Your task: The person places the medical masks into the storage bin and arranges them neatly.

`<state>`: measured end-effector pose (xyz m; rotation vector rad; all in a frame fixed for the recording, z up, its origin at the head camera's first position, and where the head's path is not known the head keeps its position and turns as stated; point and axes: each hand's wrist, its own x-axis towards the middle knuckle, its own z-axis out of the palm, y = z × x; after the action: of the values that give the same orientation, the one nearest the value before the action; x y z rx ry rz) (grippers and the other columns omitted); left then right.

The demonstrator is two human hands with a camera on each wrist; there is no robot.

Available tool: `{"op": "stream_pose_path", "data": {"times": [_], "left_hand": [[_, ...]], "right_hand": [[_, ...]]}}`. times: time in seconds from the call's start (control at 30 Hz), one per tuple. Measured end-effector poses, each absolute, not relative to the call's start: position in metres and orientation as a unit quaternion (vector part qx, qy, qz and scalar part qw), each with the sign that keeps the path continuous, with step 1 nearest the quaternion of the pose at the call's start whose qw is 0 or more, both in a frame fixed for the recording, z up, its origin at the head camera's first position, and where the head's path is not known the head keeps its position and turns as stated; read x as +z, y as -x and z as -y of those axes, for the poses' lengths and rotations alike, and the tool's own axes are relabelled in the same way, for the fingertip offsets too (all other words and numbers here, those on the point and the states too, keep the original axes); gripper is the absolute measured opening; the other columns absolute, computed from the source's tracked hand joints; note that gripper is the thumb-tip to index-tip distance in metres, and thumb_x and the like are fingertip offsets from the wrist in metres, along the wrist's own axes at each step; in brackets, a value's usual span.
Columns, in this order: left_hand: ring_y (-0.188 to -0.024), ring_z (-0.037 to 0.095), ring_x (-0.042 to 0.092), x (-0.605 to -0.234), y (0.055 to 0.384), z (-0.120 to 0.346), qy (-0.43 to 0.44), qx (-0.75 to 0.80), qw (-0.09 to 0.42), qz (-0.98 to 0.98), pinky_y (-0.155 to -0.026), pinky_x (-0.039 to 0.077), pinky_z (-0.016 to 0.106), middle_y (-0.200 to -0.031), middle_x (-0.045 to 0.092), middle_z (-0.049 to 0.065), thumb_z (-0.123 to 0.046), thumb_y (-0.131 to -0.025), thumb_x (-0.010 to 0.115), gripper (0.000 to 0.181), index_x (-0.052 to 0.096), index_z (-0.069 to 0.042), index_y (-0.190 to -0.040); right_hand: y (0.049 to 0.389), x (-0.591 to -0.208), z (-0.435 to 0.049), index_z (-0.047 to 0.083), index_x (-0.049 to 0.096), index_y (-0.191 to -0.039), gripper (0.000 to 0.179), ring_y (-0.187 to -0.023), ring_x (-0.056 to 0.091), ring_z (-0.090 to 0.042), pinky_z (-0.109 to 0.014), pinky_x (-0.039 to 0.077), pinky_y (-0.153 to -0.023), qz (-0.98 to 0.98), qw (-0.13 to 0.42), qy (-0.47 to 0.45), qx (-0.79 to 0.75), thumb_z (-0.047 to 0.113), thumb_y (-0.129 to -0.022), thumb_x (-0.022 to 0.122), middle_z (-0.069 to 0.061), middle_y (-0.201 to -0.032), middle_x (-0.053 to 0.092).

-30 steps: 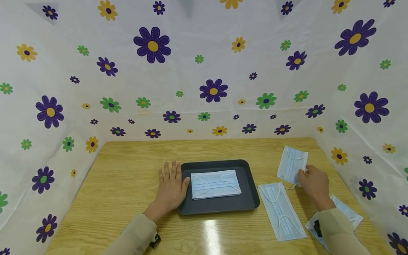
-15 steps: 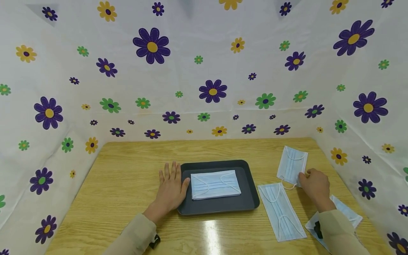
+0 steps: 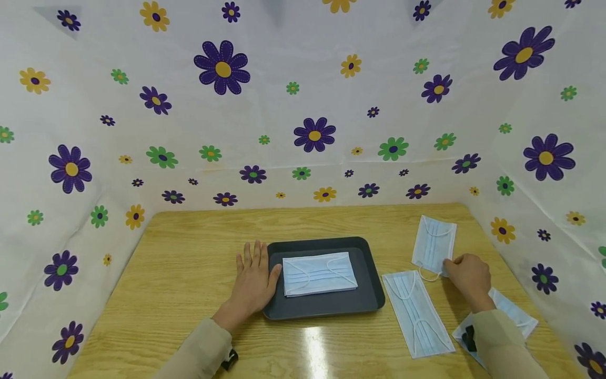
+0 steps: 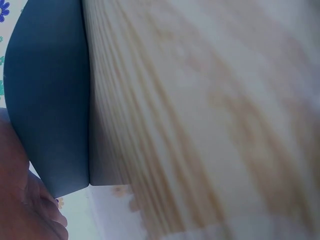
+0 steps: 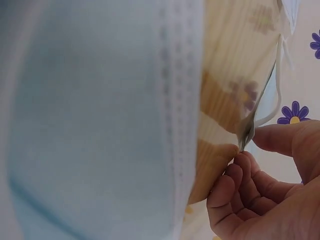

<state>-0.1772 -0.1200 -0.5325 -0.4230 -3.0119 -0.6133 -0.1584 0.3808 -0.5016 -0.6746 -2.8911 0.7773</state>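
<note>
A dark grey tray (image 3: pixel 326 307) lies on the table with a neat stack of light blue face masks (image 3: pixel 319 273) in it. My left hand (image 3: pixel 253 278) rests at the tray's left side, fingers straight and thumb along the rim; in the left wrist view the hand (image 4: pixel 22 195) is beside the tray's outer wall (image 4: pixel 50 100). At the back right, my right hand (image 3: pixel 470 277) pinches the near right corner of a face mask (image 3: pixel 433 241) between thumb and fingers. The right wrist view has this pinch on the mask's corner (image 5: pixel 246 131) up close.
Another face mask (image 3: pixel 416 316) lies slantwise to the right of the tray. More masks (image 3: pixel 513 311) lie partly hidden under the right forearm. Flower-printed white cloth (image 3: pixel 270 110) walls the wooden table (image 3: pixel 189 247) at the back and both sides.
The right hand has shifted only slightly at the mask's corner. The left hand, tray and masks stay in place; the head view has moved a little.
</note>
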Motion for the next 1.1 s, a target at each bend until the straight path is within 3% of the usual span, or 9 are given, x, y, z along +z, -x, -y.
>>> {"op": "stream_pose_path", "data": {"times": [0.2,0.4,0.5,0.7,0.87,0.97,1.1], "left_hand": [[-0.161,0.053,0.006,-0.532,0.177,0.121,0.133,-0.195,0.011,0.972,-0.126,0.009,0.072,-0.173,0.016,0.03,-0.046,-0.114,0.037,0.075,0.02,0.007,-0.165],[-0.161,0.053,0.006,-0.531,0.176,0.12,0.133,-0.201,0.013,0.971,-0.126,0.009,0.073,-0.172,0.016,0.031,-0.045,-0.114,0.038,0.075,0.021,0.007,-0.164],[-0.161,0.054,0.007,-0.531,0.176,0.119,0.134,-0.203,0.016,0.97,-0.126,0.009,0.073,-0.172,0.017,0.031,-0.045,-0.114,0.039,0.075,0.021,0.008,-0.164],[-0.161,0.053,0.006,-0.53,0.177,0.119,0.134,-0.208,0.014,0.969,-0.126,0.009,0.073,-0.172,0.016,0.031,-0.045,-0.114,0.038,0.075,0.021,0.008,-0.164],[-0.161,0.053,0.005,-0.529,0.177,0.12,0.134,-0.212,0.013,0.968,-0.126,0.009,0.073,-0.172,0.015,0.031,-0.044,-0.114,0.039,0.075,0.02,0.008,-0.164],[-0.161,0.053,0.005,-0.529,0.177,0.12,0.133,-0.212,0.012,0.968,-0.126,0.009,0.073,-0.173,0.015,0.031,-0.044,-0.114,0.039,0.075,0.02,0.007,-0.165],[-0.161,0.053,0.005,-0.529,0.176,0.12,0.131,-0.214,0.009,0.968,-0.126,0.008,0.073,-0.173,0.014,0.03,-0.045,-0.114,0.039,0.075,0.019,0.007,-0.165]], "right_hand": [[0.161,-0.504,-0.381,-0.013,0.071,-0.097,0.039,-0.073,0.059,-0.031,-0.033,0.041,-0.054,0.938,0.016,0.232,0.258,0.023,-0.095,0.055,-0.025,-0.086,0.069],[0.161,-0.508,-0.381,-0.003,0.068,-0.075,0.031,-0.064,0.054,-0.026,-0.033,0.039,-0.051,0.936,0.026,0.229,0.266,0.018,-0.091,0.052,-0.012,-0.069,0.06],[0.16,-0.509,-0.381,0.001,0.064,-0.071,0.029,-0.063,0.052,-0.025,-0.033,0.038,-0.051,0.933,0.023,0.233,0.275,0.017,-0.09,0.052,-0.009,-0.068,0.057],[0.159,-0.506,-0.384,-0.008,0.066,-0.088,0.033,-0.07,0.056,-0.028,-0.032,0.04,-0.056,0.927,0.031,0.231,0.293,0.02,-0.095,0.052,-0.017,-0.078,0.062],[0.162,-0.506,-0.395,-0.009,0.067,-0.087,0.033,-0.072,0.058,-0.033,-0.032,0.041,-0.058,0.929,0.054,0.219,0.293,0.02,-0.095,0.053,-0.019,-0.076,0.064],[0.166,-0.503,-0.399,-0.012,0.066,-0.102,0.034,-0.077,0.062,-0.031,-0.029,0.043,-0.059,0.917,0.052,0.236,0.317,0.018,-0.096,0.053,-0.022,-0.085,0.069],[0.166,-0.5,-0.399,-0.014,0.055,-0.133,0.044,-0.068,0.071,-0.01,-0.02,0.053,-0.06,0.851,0.013,0.287,0.44,0.017,-0.101,0.052,-0.003,-0.077,0.074]]}}
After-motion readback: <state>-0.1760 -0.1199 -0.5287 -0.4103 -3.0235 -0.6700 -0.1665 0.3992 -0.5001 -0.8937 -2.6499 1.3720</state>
